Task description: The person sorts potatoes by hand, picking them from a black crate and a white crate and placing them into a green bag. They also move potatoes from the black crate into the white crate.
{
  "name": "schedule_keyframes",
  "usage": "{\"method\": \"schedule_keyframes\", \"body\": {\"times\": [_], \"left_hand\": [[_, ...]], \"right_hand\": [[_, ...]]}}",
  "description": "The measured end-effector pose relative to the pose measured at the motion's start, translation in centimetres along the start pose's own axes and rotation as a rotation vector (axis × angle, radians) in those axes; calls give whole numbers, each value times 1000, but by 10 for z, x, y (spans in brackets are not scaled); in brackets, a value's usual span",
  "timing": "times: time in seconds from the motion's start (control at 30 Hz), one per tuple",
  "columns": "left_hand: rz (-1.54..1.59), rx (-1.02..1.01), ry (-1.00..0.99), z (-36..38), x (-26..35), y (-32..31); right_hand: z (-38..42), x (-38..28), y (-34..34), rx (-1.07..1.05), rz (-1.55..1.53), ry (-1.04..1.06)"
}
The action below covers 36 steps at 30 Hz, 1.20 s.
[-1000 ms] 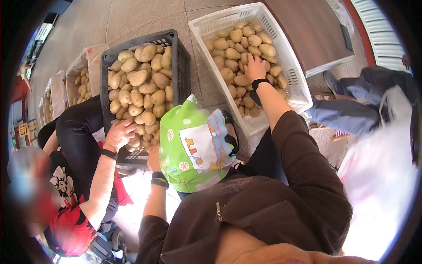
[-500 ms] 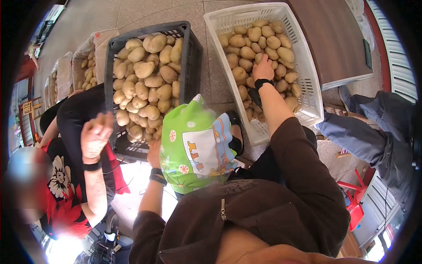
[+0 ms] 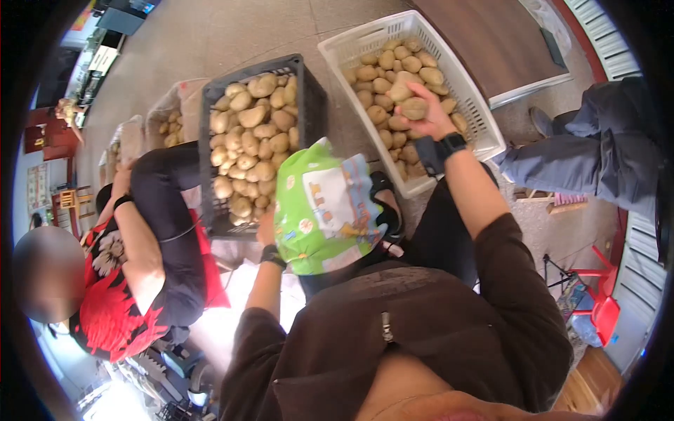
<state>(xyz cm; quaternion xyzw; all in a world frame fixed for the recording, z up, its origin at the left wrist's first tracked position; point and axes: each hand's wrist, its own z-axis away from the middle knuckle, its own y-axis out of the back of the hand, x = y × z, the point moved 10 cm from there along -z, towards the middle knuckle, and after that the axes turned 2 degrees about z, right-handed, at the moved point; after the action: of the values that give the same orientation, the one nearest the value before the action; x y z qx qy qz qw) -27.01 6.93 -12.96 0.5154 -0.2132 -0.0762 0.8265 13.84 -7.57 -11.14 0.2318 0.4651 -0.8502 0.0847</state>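
My right hand (image 3: 434, 116) is raised above the white crate (image 3: 484, 126) with its fingers curled round potatoes (image 3: 413, 108). A larger potato (image 3: 404, 85) shows at its fingertips. Below the hand, many potatoes lie in the white crate. My left hand (image 3: 267, 226) is at the near right corner of the black crate (image 3: 312, 95), beside the green printed cloth (image 3: 309, 203) on my lap. Its fingers are mostly hidden behind the cloth, so what they hold is unclear. The black crate is full of potatoes (image 3: 253, 116).
A person in red and black (image 3: 119, 281) sits at the left, a hand near the sacks of potatoes (image 3: 168, 123). Another person's legs (image 3: 562, 161) are at the right. A brown board (image 3: 491, 49) stands beyond the white crate, and a red chair (image 3: 604, 309) at the lower right.
My right hand has lifted from among the potatoes in the white crate and turned, now with potatoes in it. The seated person's raised hand has moved back toward the sacks. The view has shifted.
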Motion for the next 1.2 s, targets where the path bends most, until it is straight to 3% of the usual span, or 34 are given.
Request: {"method": "schedule_keyframes", "body": {"times": [0.13, 0.2, 0.27, 0.37, 0.4, 0.47, 0.5, 0.6, 0.67, 0.7, 0.77, 0.8, 0.87, 0.93, 1.0, 1.07, 1.2], "left_hand": [[-40, -82, 11, 0, -4, -5], [-4, -63, -9, 0, -5, -4], [97, 161, -174, 3, -4, 9], [486, 383, -246, 1, -31, 30], [386, 401, -214, 3, -42, 43], [652, 529, -223, 16, -52, 84], [878, 435, -206, 12, -55, 88], [1349, 306, -334, 70, 49, 139], [1414, 151, -458, 87, 118, 144], [1088, 198, -648, 96, 155, 145], [1489, -284, -507, 73, 200, 79], [1297, -275, -690, 90, 233, 76], [1354, -436, -360, 61, 243, -2], [1561, -729, -235, 68, 260, -55], [1544, -970, -15, 101, 267, -84], [1520, -1058, -21, 106, 263, -100], [1613, -1132, 28, 103, 262, -104]], "right_hand": [[98, 24, -42, -163, -2, -2], [139, 43, -46, -119, 58, 41], [164, 79, -26, -109, 12, 21], [169, 91, -13, -51, 3, 21], [169, 87, -15, -51, -7, 32], [162, 84, -7, -26, 59, 68], [157, 86, 1, 19, 92, 72], [153, 89, 0, 71, 182, 73], [154, 96, -10, 39, 247, 60], [153, 100, -15, 3, 280, 56], [161, 104, -31, -55, 368, 16], [165, 107, -38, -96, 393, 10], [175, 115, -47, -164, 438, 10], [172, 129, -39, -170, 433, 18], [172, 143, -27, -125, 526, -44], [179, 145, -30, -66, 673, -22], [190, 140, -48, -82, 605, -56]]}}
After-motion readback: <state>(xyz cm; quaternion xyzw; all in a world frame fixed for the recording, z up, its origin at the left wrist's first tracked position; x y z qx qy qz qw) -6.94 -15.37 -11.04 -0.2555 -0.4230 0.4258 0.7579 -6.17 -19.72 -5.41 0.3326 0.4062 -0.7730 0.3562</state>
